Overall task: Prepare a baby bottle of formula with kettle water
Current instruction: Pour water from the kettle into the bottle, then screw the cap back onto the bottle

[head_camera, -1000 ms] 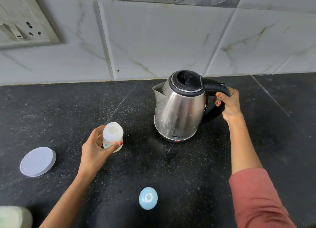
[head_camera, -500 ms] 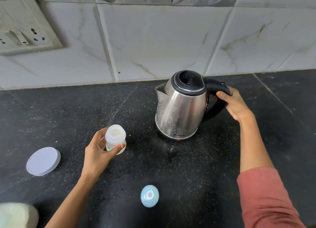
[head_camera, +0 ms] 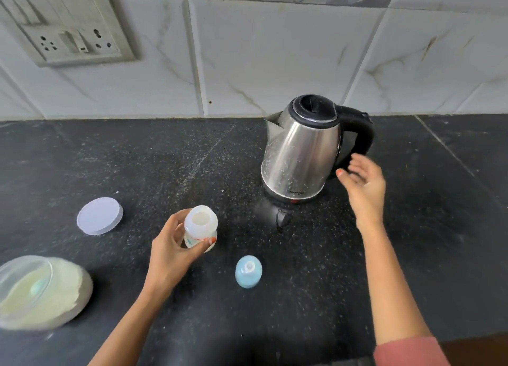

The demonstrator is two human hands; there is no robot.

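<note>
A black counter (head_camera: 137, 159) runs under a tiled wall. At the near left sits a tub (head_camera: 41, 291) of pale powder, with a round lid (head_camera: 99, 216) beyond it. The left hand (head_camera: 170, 250) grasps the uncapped bottle (head_camera: 200, 229), upright near centre. A blue cap (head_camera: 248, 271) stands just right of it. Farther right is the kettle (head_camera: 299, 156). The right hand (head_camera: 362, 184) hovers beside its handle, fingers loose, holding nothing.

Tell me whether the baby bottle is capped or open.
Open. The baby bottle shows a bare mouth while the left hand grips it, and the blue teat cap sits apart on the countertop.
</note>
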